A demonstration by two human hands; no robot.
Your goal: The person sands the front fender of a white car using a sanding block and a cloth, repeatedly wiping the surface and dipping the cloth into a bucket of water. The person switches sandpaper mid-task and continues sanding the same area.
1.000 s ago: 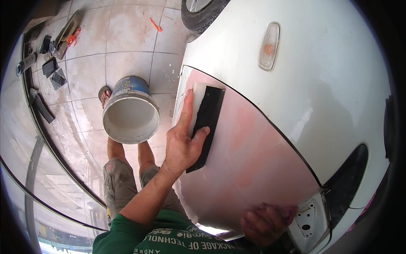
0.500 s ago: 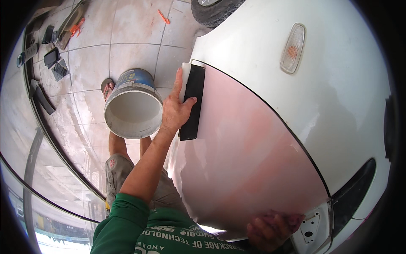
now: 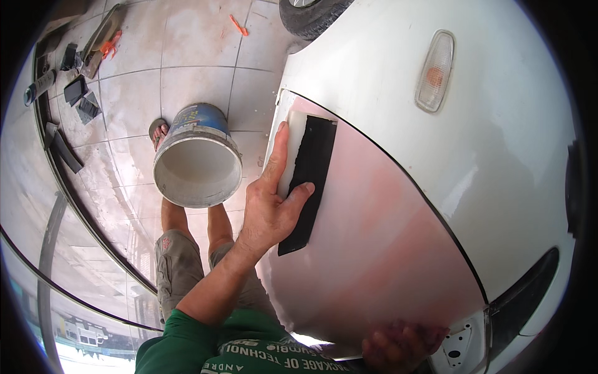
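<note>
My left hand (image 3: 269, 209) grips a long pale sanding block (image 3: 293, 143) faced with black abrasive sheet (image 3: 309, 177), fingers along its left side and thumb across the dark strip. The block lies against the pink, patchy primed car panel (image 3: 367, 230), close to its left edge. My right hand (image 3: 392, 349), in shadow low on the right, is closed on a dark pink cloth (image 3: 423, 336) at the panel's lower part, beside a white metal bracket (image 3: 458, 349).
A bucket (image 3: 196, 171) of cloudy liquid stands by my legs. Black sheets (image 3: 75, 87), orange scraps (image 3: 238, 25) and a canister (image 3: 38, 87) lie on the tiled floor (image 3: 193, 50). White bodywork (image 3: 498, 156), a side lamp (image 3: 434, 71) and a tyre (image 3: 311, 15) are right and above.
The left hand and block moved up-left to the panel's edge half a second ago, then came back down and right. The right hand stayed low with the cloth.
</note>
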